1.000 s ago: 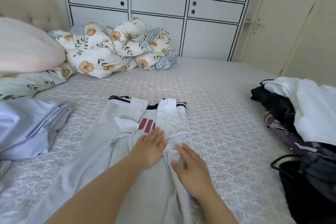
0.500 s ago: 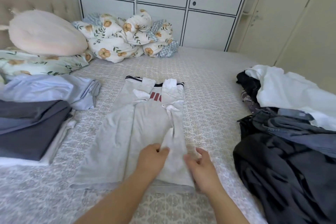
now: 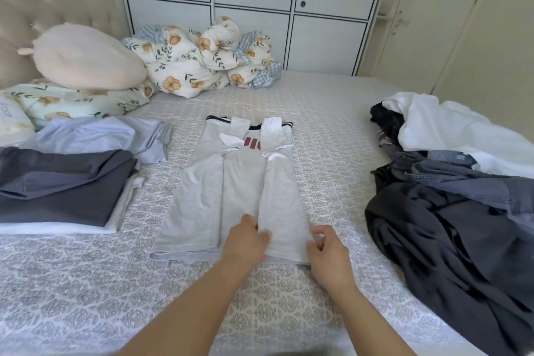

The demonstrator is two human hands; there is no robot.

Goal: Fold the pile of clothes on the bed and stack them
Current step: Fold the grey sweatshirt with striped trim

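Observation:
A light grey T-shirt (image 3: 242, 182) with red print and a dark-trimmed collar lies flat in the middle of the bed, both sides and sleeves folded inward. My left hand (image 3: 245, 241) grips the inner edge of the right folded flap near the hem. At the flap's outer lower corner, my right hand (image 3: 326, 251) pinches the fabric between thumb and fingers. To the left lies a stack of folded clothes (image 3: 60, 185), dark grey on white, with a light blue garment (image 3: 98, 136) behind it. The unfolded pile (image 3: 450, 196) of black, denim and white clothes sits on the right.
The bed (image 3: 326, 130) has a grey patterned cover. A pink pillow (image 3: 86, 58) and a floral pillow lie at the far left, with a bundled floral duvet (image 3: 202, 63) by the white cabinet (image 3: 248, 0). A cream wardrobe stands at the right.
My hands slid from the shirt's chest down to its hem and closed on the right flap. The view pulled back, showing the folded stack and more of the pile.

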